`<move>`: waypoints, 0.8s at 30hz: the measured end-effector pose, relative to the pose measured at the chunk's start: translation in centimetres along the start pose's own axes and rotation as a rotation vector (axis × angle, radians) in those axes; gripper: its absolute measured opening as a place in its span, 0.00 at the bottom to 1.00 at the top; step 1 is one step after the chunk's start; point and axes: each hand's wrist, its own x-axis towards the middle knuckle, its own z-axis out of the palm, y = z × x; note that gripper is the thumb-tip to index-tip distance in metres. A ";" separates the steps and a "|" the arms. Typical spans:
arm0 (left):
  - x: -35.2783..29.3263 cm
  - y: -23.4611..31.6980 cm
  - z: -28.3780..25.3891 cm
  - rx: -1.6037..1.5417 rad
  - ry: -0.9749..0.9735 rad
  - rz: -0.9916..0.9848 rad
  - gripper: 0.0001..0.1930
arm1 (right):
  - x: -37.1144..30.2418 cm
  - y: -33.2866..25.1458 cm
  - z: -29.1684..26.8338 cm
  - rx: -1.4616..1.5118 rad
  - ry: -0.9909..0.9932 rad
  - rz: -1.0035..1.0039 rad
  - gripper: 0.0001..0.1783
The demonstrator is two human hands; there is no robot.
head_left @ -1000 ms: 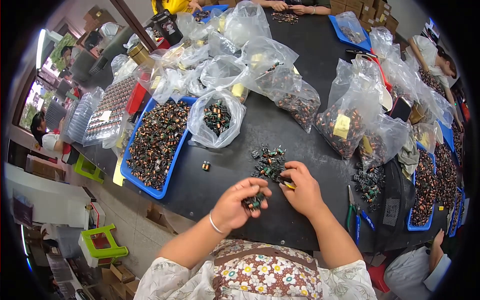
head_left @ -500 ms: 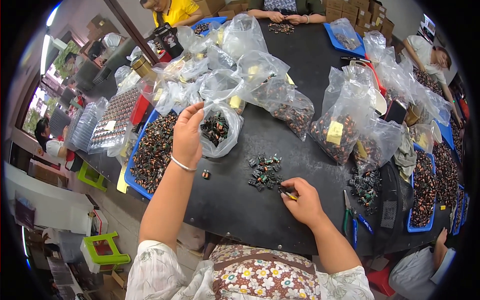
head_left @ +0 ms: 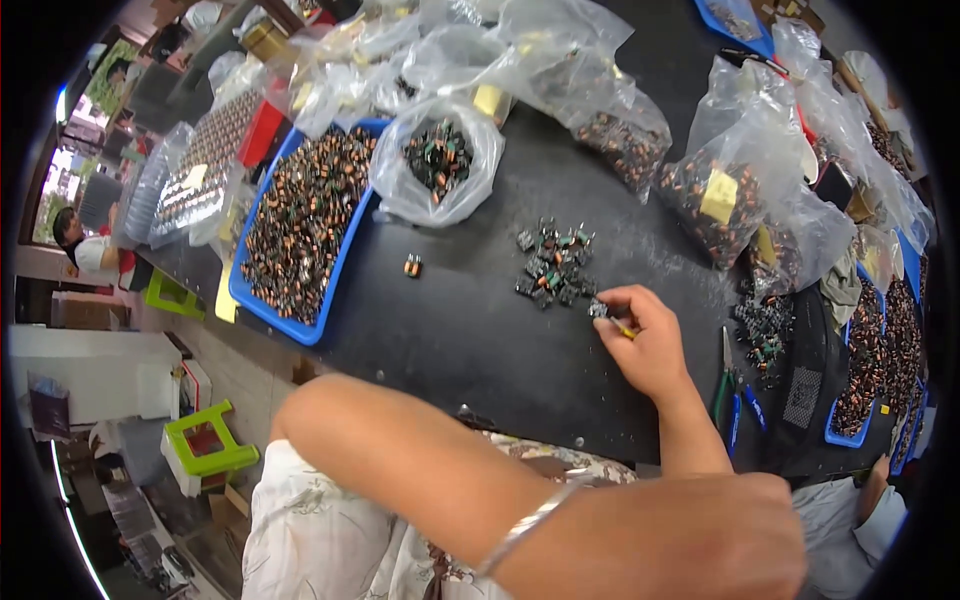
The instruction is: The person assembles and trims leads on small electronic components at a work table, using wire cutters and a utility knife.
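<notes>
My right hand (head_left: 648,342) pinches a small dark electronic part (head_left: 598,309) between thumb and fingers. A thin yellow-and-black tool (head_left: 622,328) also lies in its grip. Just beyond it sits a loose pile of black, green and copper-coloured parts (head_left: 556,264) on the dark table. My left forearm crosses close to the camera, a silvery bangle (head_left: 535,522) round the wrist. At the lower right, my left hand (head_left: 700,540) is smeared by motion and its fingers cannot be made out. One copper-wound coil part (head_left: 412,265) lies apart, left of the pile.
A blue tray (head_left: 310,325) full of coil parts stands at left, beside an open plastic bag (head_left: 385,175) of parts. More filled bags (head_left: 715,195) sit at right. Green-handled pliers (head_left: 724,385), blue-handled cutters (head_left: 752,405) and another pile of parts (head_left: 765,330) lie right of my hand.
My left hand has swung from beside the open bag down and across to the lower right, near the camera. The whole view has tilted downward; my right hand still holds the part and tool.
</notes>
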 end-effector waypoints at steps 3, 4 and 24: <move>0.7 -0.3 0.9 -0.288 -0.023 -0.056 0.10 | 0.0 0.4 0.6 0.025 0.013 -0.019 0.12; 0.8 -0.4 1.1 -0.420 -0.039 -0.149 0.09 | 0.2 0.3 0.7 0.024 0.008 -0.014 0.12; -6.2 -13.3 -15.4 1.352 0.263 -0.772 0.16 | -0.3 0.2 -2.7 0.582 -0.102 0.241 0.13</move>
